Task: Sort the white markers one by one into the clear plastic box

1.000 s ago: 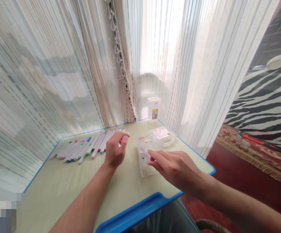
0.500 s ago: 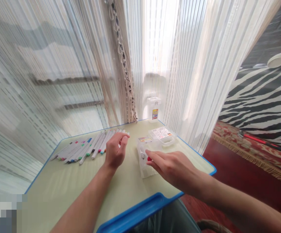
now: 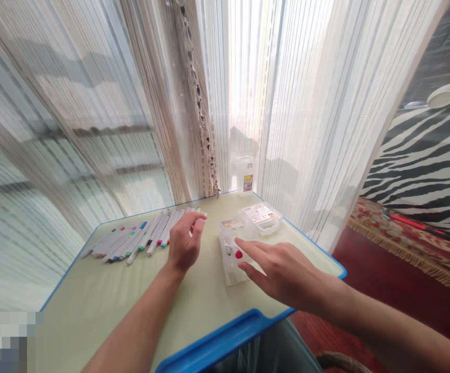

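A clear plastic case (image 3: 229,277) stands on the table, with a red-capped marker (image 3: 238,254) in it, cap end facing me. Beside that cap my right hand (image 3: 281,267) is open; its thumb and fingers are apart, with the cap just beyond their tips. My left hand (image 3: 185,241) is curled closed by the right end of a row of markers (image 3: 131,241). Whatever its fingers may hold is hidden. The markers lie side by side, white-barrelled with caps of several colours.
A clear lid with a printed label (image 3: 259,213) lies behind the case. Farther back, another clear container (image 3: 247,176) stands upright near the curtain (image 3: 306,103). The pale table (image 3: 104,305) has a blue rim and a blue tray edge (image 3: 213,342) at the front.
My right thumb and fingers have spread and let go of the red-capped marker, which stays in the case. My left hand has hardly moved.
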{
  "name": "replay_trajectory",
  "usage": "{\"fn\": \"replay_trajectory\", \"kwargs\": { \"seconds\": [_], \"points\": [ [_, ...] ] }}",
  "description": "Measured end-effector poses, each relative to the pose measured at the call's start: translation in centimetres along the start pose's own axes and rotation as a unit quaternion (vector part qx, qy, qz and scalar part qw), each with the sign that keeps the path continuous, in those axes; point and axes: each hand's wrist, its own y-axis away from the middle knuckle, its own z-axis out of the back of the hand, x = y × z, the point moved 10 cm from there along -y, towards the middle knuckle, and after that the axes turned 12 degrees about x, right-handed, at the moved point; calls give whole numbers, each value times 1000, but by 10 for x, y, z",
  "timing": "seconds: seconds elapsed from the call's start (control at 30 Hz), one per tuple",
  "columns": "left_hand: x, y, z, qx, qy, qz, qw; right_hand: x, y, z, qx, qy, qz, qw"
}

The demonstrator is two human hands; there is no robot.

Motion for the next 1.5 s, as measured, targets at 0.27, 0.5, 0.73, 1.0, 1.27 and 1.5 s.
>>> {"fn": "replay_trajectory", "kwargs": {
  "seconds": [0.27,0.5,0.73,1.0,1.27,1.5],
  "points": [
    [1,1,0,-1,1,4,1000,-4,1,-2,4,-39,4,999],
    [1,0,-1,4,0,13,1000,-9,0,-4,2,-66,-6,998],
    [1,1,-1,2,6,15,1000,-10,1,-3,3,-78,-4,997],
    [3,0,-2,7,10,18,1000,-5,3,2,6,-46,10,999],
    [7,1,-5,9,14,25,1000,-3,19,78,-212,-28,88,973],
    [17,0,12,-41,-7,33,999,-110,-77,81,-260,-227,-48,938]
  ]
}}
